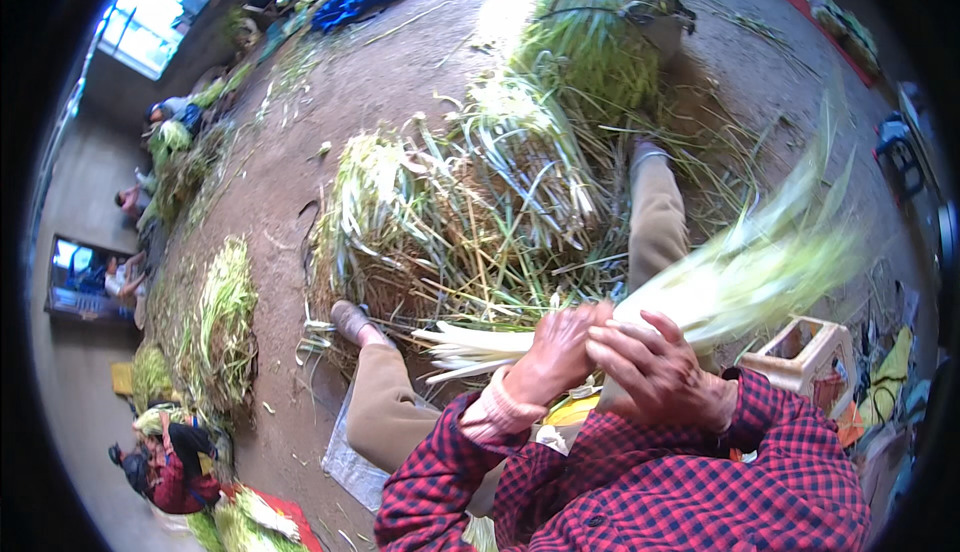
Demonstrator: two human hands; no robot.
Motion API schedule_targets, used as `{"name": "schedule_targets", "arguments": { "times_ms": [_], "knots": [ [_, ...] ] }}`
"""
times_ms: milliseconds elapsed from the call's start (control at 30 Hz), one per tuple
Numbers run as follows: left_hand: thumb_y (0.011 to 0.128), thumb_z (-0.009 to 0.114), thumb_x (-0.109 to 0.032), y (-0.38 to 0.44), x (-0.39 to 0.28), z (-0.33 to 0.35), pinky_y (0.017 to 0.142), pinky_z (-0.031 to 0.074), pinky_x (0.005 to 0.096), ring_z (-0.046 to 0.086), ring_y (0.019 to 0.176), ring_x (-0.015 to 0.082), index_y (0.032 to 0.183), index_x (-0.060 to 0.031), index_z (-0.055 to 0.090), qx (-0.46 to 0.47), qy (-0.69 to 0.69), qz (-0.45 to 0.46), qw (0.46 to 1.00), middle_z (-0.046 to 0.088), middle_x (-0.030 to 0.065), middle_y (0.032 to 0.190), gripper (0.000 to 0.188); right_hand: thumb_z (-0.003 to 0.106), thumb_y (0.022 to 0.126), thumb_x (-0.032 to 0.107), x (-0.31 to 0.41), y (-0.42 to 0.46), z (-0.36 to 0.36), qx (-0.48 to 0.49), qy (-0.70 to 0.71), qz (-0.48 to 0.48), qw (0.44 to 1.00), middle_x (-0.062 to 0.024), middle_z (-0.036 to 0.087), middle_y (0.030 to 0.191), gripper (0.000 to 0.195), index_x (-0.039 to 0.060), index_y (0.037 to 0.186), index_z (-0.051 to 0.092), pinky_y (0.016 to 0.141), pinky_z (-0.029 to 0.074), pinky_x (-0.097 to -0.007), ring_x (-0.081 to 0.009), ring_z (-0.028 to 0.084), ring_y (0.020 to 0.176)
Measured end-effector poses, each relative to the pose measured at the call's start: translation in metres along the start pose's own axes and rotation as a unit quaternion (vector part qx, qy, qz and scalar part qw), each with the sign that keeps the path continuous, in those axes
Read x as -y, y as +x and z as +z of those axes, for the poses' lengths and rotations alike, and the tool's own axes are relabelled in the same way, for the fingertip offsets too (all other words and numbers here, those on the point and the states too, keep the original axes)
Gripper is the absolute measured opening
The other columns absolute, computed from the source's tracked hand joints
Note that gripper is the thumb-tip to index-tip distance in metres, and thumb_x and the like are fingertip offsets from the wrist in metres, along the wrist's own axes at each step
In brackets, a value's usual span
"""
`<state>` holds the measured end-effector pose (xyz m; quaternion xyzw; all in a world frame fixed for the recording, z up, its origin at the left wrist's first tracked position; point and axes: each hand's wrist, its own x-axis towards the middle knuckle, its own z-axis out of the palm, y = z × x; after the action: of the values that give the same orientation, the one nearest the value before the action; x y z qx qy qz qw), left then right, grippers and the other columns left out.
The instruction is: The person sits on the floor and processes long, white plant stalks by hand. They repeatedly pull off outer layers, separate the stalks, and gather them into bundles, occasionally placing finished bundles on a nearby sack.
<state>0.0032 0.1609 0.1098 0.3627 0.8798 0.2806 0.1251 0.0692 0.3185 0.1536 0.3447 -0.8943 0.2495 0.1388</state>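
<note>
A bunch of long white-stemmed green vegetables, perhaps garlic shoots or leeks (472, 345), lies across my lap, its stems to the left and its leafy ends blurred to the right. My left hand (559, 345) is closed around the stems. Against the other side of the bunch rests my right hand (652, 368), fingers bent; whether it grips the bunch is not clear. Beyond my knees stand upright bundles of similar plants (525, 154) with roots and loose stalks around them. A yellow object (574, 409) shows partly below my hands.
A white plastic stool (802, 349) stands at the right, near bags and cloths. A large green heap (592, 49) is at the top. Another plant pile (229, 319) lies on the floor at left. Several people sit along the left wall, one in red (180, 477).
</note>
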Motion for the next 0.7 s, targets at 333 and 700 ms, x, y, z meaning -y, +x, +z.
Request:
{"name": "schedule_targets", "arguments": {
  "times_ms": [333,700],
  "knots": [
    [0.075,0.049,-0.007,-0.057,0.007,-0.006,0.047,0.046,0.0402,0.058,0.057,0.033,0.079,-0.0047,0.043,0.097,0.139,-0.058,0.984,0.055,0.0151,0.066,0.007,0.052,0.073,0.015,-0.077,-0.042,0.043,0.042,-0.032,0.024,0.998,-0.0051,0.056,0.079,0.028,0.0064,0.098,0.057,0.076,0.038,-0.0345,-0.0185,0.055,0.075],
    [0.075,0.049,-0.007,-0.098,0.024,-0.034,0.047,0.047,0.0355,0.058,0.057,0.0263,0.076,-0.0071,0.046,0.048,0.216,-0.048,0.974,0.053,0.0102,0.065,0.004,0.053,0.071,0.014,-0.109,-0.062,0.02,0.026,-0.075,-0.024,0.997,-0.0023,0.048,0.061,0.014,0.007,0.084,0.054,0.069,0.042,-0.0318,-0.0188,0.053,0.059]
  ]
}}
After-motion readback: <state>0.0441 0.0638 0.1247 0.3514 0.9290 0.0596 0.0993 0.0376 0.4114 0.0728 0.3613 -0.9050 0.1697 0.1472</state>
